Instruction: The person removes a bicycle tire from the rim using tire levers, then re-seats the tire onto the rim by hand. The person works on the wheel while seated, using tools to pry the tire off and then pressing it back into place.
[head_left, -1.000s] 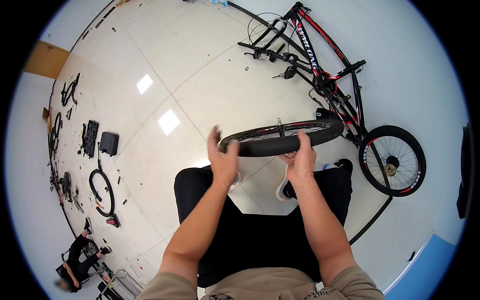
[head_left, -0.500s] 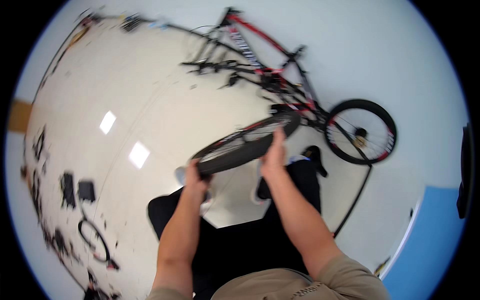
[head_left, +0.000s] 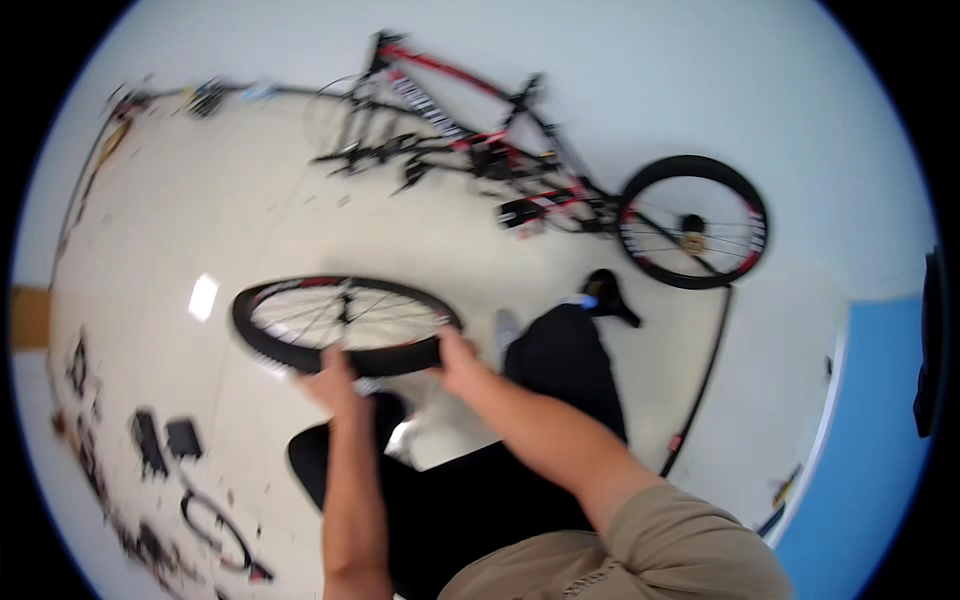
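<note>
Between my two hands I hold a bicycle wheel [head_left: 395, 358] with a black knobbly tyre, thin spokes and a hub at its middle. It tilts so that its open face shows, in front of my knees and above the floor. My left hand [head_left: 333, 380] is closed on the near edge of the tyre. On the right side of the tyre my right hand [head_left: 455, 358] grips too, its fingers partly hidden behind the wheel. Beyond it a red and black bicycle frame [head_left: 455, 68] stands by the wall.
A second wheel [head_left: 765, 230] leans on the wall at the right, by the frame. A black shoe [head_left: 605, 295] is on the floor near my right leg. At the lower left lie a black ring-shaped part [head_left: 240, 550] and dark flat pieces [head_left: 184, 438]. A blue panel [head_left: 870, 420] covers part of the right wall.
Both hands have carried the wheel to the left, and it has tipped so more of its spoked face shows. The view has shifted too.
</note>
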